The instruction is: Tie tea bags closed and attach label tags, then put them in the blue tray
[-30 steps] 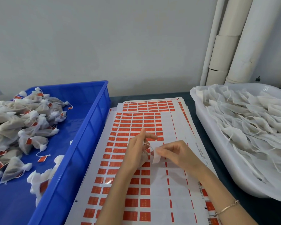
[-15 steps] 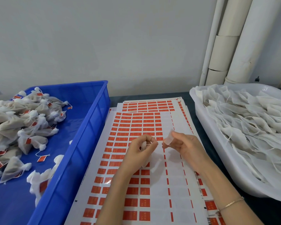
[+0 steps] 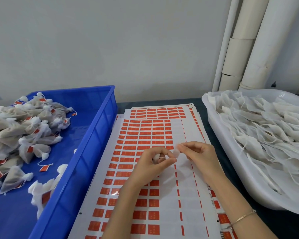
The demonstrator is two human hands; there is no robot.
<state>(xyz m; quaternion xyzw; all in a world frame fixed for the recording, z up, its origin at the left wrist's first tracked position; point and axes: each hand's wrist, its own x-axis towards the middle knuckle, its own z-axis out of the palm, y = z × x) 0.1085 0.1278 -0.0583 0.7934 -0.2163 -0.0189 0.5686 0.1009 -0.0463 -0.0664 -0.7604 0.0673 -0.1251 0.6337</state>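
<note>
From the head view, the left hand (image 3: pixel 152 163) is closed around a tea bag (image 3: pixel 156 157), pinching its string (image 3: pixel 162 158) above the label sheets (image 3: pixel 145 135) on the counter (image 3: pixel 207 107). The right hand (image 3: pixel 199 156) pinches a small pale label tag (image 3: pixel 176 152) just beside it. The blue tray (image 3: pixel 93 144) of finished bags lies to the left, the white tub (image 3: pixel 231 169) of untied bags to the right.

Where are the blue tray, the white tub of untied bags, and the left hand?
blue tray (image 3: pixel 100 128): head view, on its right side wall.
white tub (image 3: pixel 231 178): head view, on its near-left rim.
left hand (image 3: pixel 150 163): head view, on the back of the hand.
</note>
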